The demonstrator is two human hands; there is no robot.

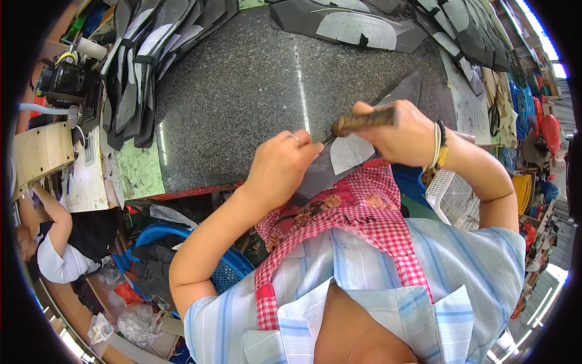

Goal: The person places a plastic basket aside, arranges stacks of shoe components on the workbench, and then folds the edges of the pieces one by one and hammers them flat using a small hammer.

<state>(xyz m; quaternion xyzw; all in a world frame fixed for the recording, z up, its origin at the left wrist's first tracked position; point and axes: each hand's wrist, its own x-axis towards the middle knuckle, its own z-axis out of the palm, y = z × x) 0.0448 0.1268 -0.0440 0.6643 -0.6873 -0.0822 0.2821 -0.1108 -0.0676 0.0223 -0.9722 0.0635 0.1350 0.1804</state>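
Note:
A dark grey flat, curved piece (401, 89) with a pale patch lies slantwise over the near edge of the speckled dark worktop (230, 91). My left hand (282, 165), a ring on one finger, is closed just above that piece beside the pale patch. Something thin and dark runs from its fingertips; I cannot make out what it is. In my right hand (407, 136) is a worn brown, rounded tool (367, 121) that looks like a hammer. Its blunt left end is close to my left fingertips, over the piece. Part of the piece is hidden under both hands.
Stacks of similar grey pieces stand at far left (145, 60) and far right (464, 30), with more (357, 27) at the back. A blue basket (227, 267) and a white basket (454, 194) sit below the table. Another person's arm (54, 212) shows at left.

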